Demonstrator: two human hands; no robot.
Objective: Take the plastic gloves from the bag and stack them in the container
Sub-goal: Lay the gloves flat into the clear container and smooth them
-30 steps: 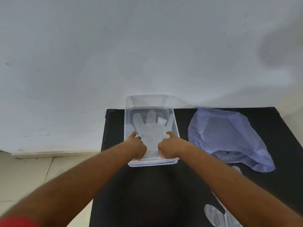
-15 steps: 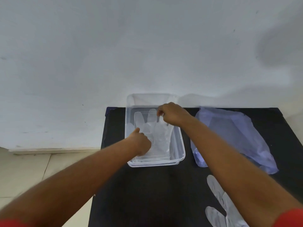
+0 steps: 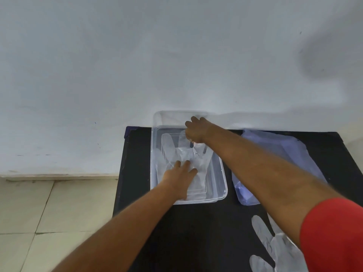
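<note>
- The black table [image 3: 176,232] stands against a white wall [image 3: 137,55].
- The clear container [image 3: 220,185] sits on it at the far edge, with a lid [image 3: 172,117] propped behind it.
- The bluish bag [image 3: 279,154] lies just right of the container.
- A loose glove [image 3: 275,250] lies nearer than the container, to its right.
- Inside the container, the glove stack [image 3: 200,160] lies flat, finger ends toward the wall.
- The left hand [image 3: 179,179] presses the stack's near part, fingers slightly spread.
- The right hand [image 3: 196,130], fingers curled together, pinches the stack's far finger ends.
</note>
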